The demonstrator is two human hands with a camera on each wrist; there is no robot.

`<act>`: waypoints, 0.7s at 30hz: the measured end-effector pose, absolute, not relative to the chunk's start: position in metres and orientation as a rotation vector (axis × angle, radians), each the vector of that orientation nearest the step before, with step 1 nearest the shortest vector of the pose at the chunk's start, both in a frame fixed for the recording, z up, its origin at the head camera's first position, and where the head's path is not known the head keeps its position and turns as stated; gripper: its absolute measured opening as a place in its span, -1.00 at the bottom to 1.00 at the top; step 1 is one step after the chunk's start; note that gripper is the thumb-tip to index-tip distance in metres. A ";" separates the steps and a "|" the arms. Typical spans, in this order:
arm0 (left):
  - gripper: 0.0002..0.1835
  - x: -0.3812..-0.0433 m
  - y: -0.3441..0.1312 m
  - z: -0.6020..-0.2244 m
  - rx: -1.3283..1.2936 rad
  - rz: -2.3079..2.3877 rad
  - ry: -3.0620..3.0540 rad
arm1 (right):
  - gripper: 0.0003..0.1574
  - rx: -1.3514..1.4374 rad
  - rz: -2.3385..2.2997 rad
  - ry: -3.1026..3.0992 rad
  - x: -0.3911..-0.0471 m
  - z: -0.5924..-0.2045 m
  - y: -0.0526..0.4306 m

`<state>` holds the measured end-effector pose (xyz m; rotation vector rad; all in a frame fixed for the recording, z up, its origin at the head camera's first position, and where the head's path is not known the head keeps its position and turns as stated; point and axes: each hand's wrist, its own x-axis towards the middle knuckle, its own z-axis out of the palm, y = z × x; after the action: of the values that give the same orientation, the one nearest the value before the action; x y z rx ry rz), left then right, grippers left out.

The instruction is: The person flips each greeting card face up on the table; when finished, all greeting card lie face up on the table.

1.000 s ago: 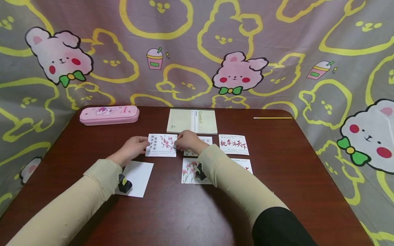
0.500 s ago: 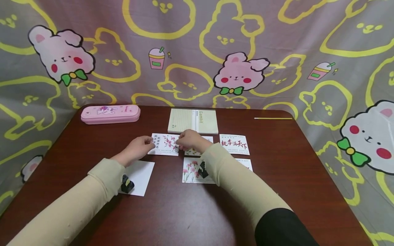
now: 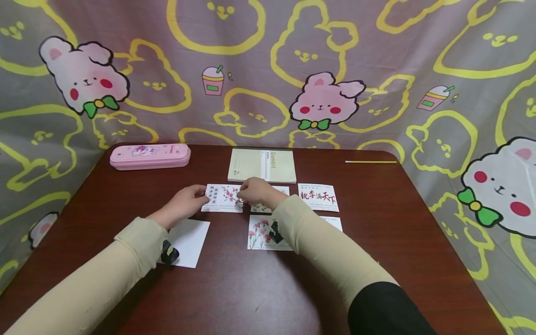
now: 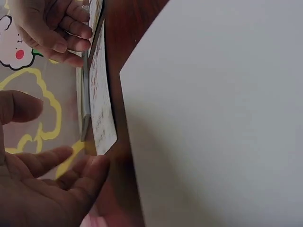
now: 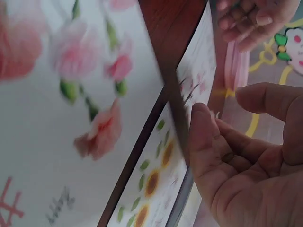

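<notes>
A white card with pink blossom branches and dark characters (image 3: 224, 198) lies flat on the table between both hands. The left hand (image 3: 184, 203) is at the card's left edge, fingertips by its corner, thumb apart from the fingers. At its right edge is the right hand (image 3: 257, 192), fingertips near or touching that edge and thumb spread away, as the right wrist view shows. Partly under the right hand lies a sunflower card (image 5: 151, 184). A carnation card (image 3: 259, 232) lies nearer, partly covered by the right wrist. Beneath the left wrist is a blank white card (image 3: 193, 242).
A card with red characters (image 3: 318, 197) lies at the right; another card (image 3: 334, 223) below it is mostly hidden by the right sleeve. Behind are a pink pencil case (image 3: 150, 157), a notebook (image 3: 261, 165) and a yellow pencil (image 3: 370, 162). A patterned curtain (image 3: 251, 70) closes off the back.
The blossom card has slid slightly right toward the sunflower card, the left hand moving with it. Over the last half second, the hands and cards hardly differ.
</notes>
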<state>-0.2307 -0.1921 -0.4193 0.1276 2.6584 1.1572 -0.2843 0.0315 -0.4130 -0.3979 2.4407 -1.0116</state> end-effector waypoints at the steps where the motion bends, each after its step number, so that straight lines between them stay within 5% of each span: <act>1: -0.40 -0.228 -0.194 -0.418 0.168 1.137 2.686 | -0.69 -0.400 -1.051 2.411 -0.283 -0.413 0.030; 12: -0.58 -0.185 -0.222 -0.414 0.827 0.748 2.808 | -0.70 -0.284 -1.419 1.860 -0.240 -0.421 0.007; 16: -0.69 -0.170 -0.234 -0.417 0.882 0.640 2.731 | -0.69 -0.300 -1.440 1.807 -0.229 -0.422 0.003; 21: -0.50 -0.158 -0.241 -0.423 0.809 0.461 2.667 | -0.66 -0.278 -1.456 1.790 -0.225 -0.424 0.001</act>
<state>-0.1578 -0.2407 -0.4226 0.8088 2.6668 0.4615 -0.2254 0.0014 -0.4235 -0.2779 1.7903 -1.4563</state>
